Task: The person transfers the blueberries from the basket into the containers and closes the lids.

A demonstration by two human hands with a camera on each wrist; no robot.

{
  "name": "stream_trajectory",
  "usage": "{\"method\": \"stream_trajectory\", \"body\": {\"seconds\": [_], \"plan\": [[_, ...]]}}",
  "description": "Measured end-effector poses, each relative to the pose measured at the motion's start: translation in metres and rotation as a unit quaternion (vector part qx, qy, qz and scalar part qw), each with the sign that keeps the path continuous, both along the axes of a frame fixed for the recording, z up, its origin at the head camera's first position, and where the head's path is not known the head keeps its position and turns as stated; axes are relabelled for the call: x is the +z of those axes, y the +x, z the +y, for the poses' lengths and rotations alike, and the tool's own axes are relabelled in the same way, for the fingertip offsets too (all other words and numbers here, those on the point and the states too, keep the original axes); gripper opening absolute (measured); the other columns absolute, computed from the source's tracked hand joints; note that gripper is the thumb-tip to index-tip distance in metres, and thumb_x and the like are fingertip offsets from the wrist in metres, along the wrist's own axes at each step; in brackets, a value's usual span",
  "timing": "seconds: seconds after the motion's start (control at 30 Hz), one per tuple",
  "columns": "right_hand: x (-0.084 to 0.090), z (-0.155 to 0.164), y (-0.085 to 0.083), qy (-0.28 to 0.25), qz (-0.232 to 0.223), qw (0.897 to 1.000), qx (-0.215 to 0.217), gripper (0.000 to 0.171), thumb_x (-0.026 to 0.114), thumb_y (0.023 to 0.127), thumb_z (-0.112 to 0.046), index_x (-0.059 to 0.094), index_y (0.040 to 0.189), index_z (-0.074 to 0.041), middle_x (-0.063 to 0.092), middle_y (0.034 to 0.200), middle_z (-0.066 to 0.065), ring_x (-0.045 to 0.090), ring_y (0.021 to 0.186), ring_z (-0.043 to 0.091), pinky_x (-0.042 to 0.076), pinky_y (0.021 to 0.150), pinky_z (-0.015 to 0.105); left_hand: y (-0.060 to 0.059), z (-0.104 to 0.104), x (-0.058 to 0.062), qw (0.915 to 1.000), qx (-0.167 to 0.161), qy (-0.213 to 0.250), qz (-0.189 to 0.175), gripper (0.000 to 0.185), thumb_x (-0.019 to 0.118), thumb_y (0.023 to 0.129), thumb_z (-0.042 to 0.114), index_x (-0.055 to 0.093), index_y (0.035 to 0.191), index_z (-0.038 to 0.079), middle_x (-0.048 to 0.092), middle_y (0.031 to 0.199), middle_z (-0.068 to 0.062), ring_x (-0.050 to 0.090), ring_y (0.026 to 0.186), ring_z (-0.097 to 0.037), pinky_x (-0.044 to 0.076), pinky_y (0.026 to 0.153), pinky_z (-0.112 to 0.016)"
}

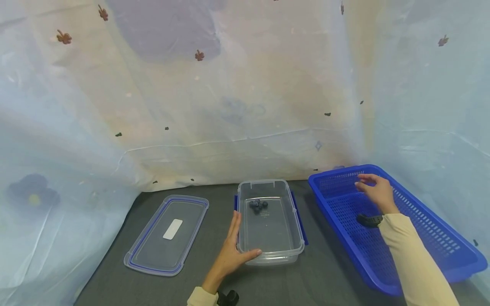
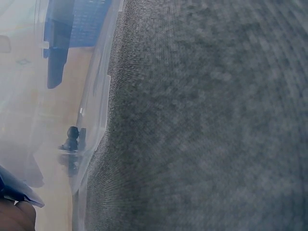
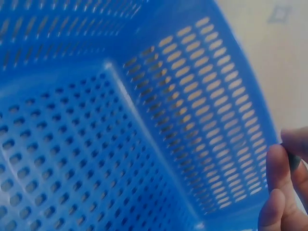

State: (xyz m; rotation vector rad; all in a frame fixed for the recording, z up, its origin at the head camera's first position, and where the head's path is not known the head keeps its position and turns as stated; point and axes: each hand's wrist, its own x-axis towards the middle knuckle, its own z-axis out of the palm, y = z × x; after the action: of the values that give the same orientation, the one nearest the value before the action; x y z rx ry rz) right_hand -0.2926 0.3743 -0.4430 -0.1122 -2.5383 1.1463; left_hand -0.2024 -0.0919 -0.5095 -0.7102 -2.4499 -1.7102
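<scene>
My right hand (image 1: 379, 194) is over the far part of a blue perforated plastic basket (image 1: 346, 250). Its thumb and fingertips pinch a small dark blueberry (image 3: 293, 160), mostly covered by the fingers in the right wrist view. A clear plastic food container (image 1: 268, 231) stands lidless at the centre, with several blueberries (image 1: 258, 205) clustered toward its far end. At the container's near left corner, my left hand (image 1: 229, 254) rests with fingers straight along the side and thumb spread over the near rim.
To the left, the container's clear lid (image 1: 155, 250), with a blue seal and a white label, lies flat on the dark grey cloth (image 1: 115, 284). Blue clip flaps (image 1: 300, 216) hang out at the container's sides. A patterned plastic curtain (image 1: 245, 106) encloses the back and sides.
</scene>
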Motion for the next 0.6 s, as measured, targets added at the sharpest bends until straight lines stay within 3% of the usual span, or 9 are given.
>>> {"method": "stream_trajectory", "body": {"seconds": [0.03, 0.13, 0.27, 0.37, 0.47, 0.6], "plan": [[0.002, -0.001, 0.001, -0.014, 0.003, 1.000, 0.003, 0.043, 0.066, 0.094, -0.022, 0.060, 0.125, 0.007, 0.063, 0.111, 0.025, 0.065, 0.078, 0.006, 0.051, 0.068, 0.022, 0.002, 0.001, 0.003, 1.0000, 0.001, 0.002, -0.002, 0.115, 0.085, 0.075, 0.026, 0.005, 0.157, 0.014, -0.007, 0.161, -0.010, 0.000, 0.144, -0.034, 0.014, 0.106, -0.065], [0.010, -0.006, 0.005, -0.069, 0.001, 0.997, 0.020, 0.049, 0.065, 0.095, -0.026, 0.056, 0.128, 0.008, 0.065, 0.101, 0.004, 0.062, 0.072, -0.006, 0.052, 0.064, 0.016, 0.009, 0.003, 0.019, 0.9999, -0.001, 0.008, -0.007, 0.114, 0.085, 0.074, 0.020, 0.006, 0.156, 0.007, -0.006, 0.160, -0.016, 0.000, 0.143, -0.038, 0.014, 0.105, -0.067], [0.022, -0.014, 0.014, -0.120, 0.000, 0.992, 0.037, 0.055, 0.065, 0.094, -0.033, 0.055, 0.131, 0.006, 0.059, 0.094, -0.018, 0.065, 0.079, -0.001, 0.051, 0.067, 0.014, 0.008, 0.002, 0.016, 0.9999, 0.000, 0.005, -0.010, 0.115, 0.085, 0.074, 0.022, 0.006, 0.156, 0.006, -0.006, 0.161, -0.015, 0.001, 0.143, -0.038, 0.014, 0.106, -0.066], [0.030, -0.021, 0.020, -0.141, 0.006, 0.989, 0.048, 0.048, 0.066, 0.093, -0.035, 0.059, 0.127, -0.001, 0.060, 0.097, -0.017, 0.065, 0.083, 0.001, 0.050, 0.069, 0.013, 0.000, 0.000, 0.001, 1.0000, 0.004, -0.002, -0.005, 0.115, 0.085, 0.074, 0.029, 0.007, 0.157, 0.011, -0.006, 0.162, -0.009, 0.000, 0.144, -0.034, 0.015, 0.107, -0.064], [0.038, -0.028, 0.024, -0.157, 0.024, 0.985, 0.063, 0.034, 0.066, 0.093, -0.030, 0.063, 0.121, -0.010, 0.061, 0.098, -0.017, 0.064, 0.084, -0.002, 0.049, 0.072, 0.012, 0.000, 0.000, 0.000, 1.0000, 0.005, -0.001, -0.001, 0.115, 0.085, 0.074, 0.031, 0.008, 0.157, 0.009, -0.005, 0.162, -0.010, 0.000, 0.144, -0.034, 0.015, 0.107, -0.063], [0.047, -0.039, 0.028, -0.178, 0.051, 0.979, 0.090, 0.023, 0.066, 0.094, -0.020, 0.065, 0.116, -0.013, 0.062, 0.099, -0.016, 0.064, 0.084, -0.003, 0.049, 0.074, 0.012, 0.000, 0.000, 0.001, 1.0000, 0.008, -0.003, 0.001, 0.114, 0.085, 0.074, 0.032, 0.009, 0.157, 0.009, -0.004, 0.162, -0.010, 0.000, 0.144, -0.034, 0.015, 0.107, -0.063]]}}
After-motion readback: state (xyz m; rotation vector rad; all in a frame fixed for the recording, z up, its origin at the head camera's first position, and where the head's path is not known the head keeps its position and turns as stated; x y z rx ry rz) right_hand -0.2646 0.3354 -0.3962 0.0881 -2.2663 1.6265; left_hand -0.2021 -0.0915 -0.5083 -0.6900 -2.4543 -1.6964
